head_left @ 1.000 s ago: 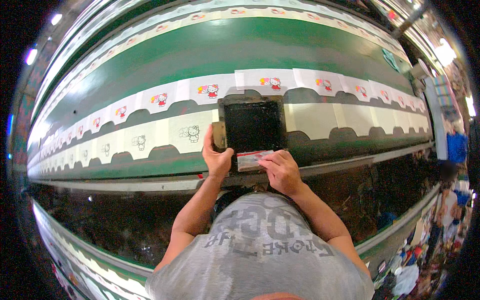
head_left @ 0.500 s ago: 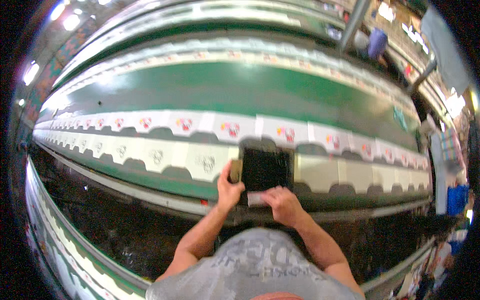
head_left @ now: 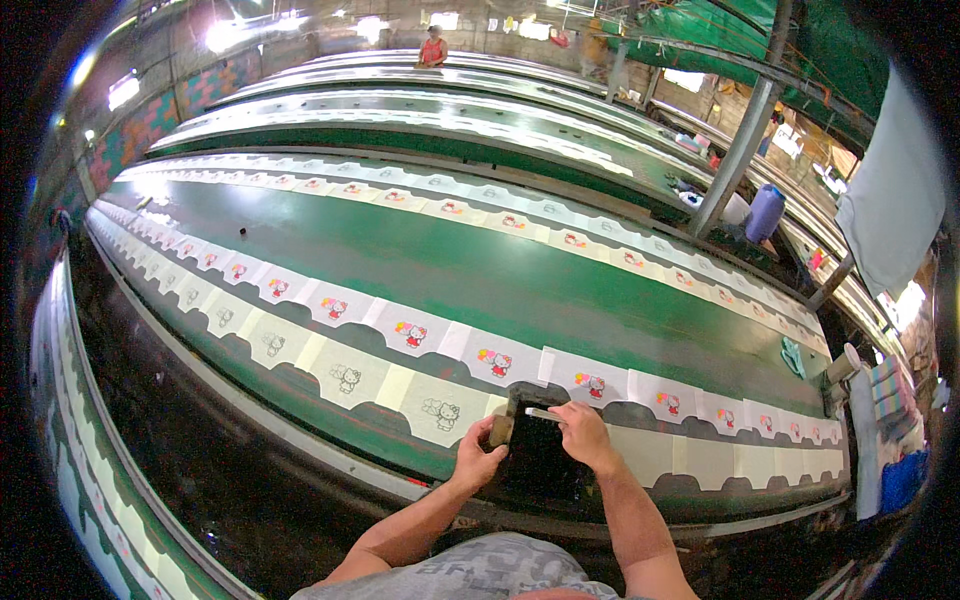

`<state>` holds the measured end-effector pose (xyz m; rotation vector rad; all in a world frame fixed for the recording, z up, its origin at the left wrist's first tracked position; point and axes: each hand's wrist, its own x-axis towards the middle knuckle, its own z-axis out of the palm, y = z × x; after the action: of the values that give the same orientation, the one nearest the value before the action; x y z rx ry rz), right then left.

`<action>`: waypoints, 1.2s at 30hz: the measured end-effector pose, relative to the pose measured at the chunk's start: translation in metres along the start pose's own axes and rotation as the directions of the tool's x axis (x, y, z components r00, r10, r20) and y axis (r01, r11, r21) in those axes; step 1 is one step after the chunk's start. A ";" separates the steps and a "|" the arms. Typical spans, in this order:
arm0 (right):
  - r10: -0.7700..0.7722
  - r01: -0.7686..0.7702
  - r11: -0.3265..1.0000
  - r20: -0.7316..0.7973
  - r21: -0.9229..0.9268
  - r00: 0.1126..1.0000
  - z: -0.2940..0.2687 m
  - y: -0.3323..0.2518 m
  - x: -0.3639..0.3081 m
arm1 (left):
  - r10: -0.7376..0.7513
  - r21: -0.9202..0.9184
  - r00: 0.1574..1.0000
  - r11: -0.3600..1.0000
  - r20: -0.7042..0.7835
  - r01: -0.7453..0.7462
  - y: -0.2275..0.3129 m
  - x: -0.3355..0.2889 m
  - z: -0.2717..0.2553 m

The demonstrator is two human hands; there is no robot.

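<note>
A dark, square printing screen point(head_left: 543, 462) lies on the near edge of the long green table, over a row of cream cloth pieces point(head_left: 447, 418). My left hand point(head_left: 480, 458) grips the small wooden block point(head_left: 501, 431) at the screen's left side. In my right hand point(head_left: 587, 436) is a pale, flat squeegee point(head_left: 542, 413), pinched between the fingers near the screen's far edge. Left of the screen, the cream pieces bear black outlines of a cartoon figure; those to its right look plain. Just beyond runs a row of white cloth pieces point(head_left: 515, 378) with coloured prints.
Two more rows of cloth pieces point(head_left: 460, 209) line the table's far side. A metal post point(head_left: 745, 150) and a purple container point(head_left: 766, 213) stand at the far right. A green rag point(head_left: 792, 357) lies at the table's right end. Another person point(head_left: 432, 50) is among the far tables.
My right hand has moved the squeegee from the screen's near edge to its far edge. My left hand still grips the block. The view has tilted up, bringing in more of the room.
</note>
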<state>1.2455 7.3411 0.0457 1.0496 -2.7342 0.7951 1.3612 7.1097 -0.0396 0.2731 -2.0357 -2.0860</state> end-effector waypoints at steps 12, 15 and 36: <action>-0.042 0.049 0.998 0.137 -0.047 0.990 0.006 -0.047 -0.062 | 0.022 -0.093 0.999 0.996 0.035 -0.019 -0.015 0.004 -0.007; -0.016 0.023 0.999 0.155 -0.048 0.988 0.003 -0.070 -0.087 | 0.050 -0.099 0.998 0.994 0.046 -0.045 -0.011 0.003 -0.004; 0.120 -0.115 0.992 -0.154 0.044 0.981 -0.029 -0.043 -0.192 | 0.145 0.094 0.989 0.986 -0.042 -0.141 0.015 -0.033 0.087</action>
<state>1.4159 7.4427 0.0368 0.8000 -2.6769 0.9047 1.3693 7.2025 -0.0225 0.1842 -2.0605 -1.8875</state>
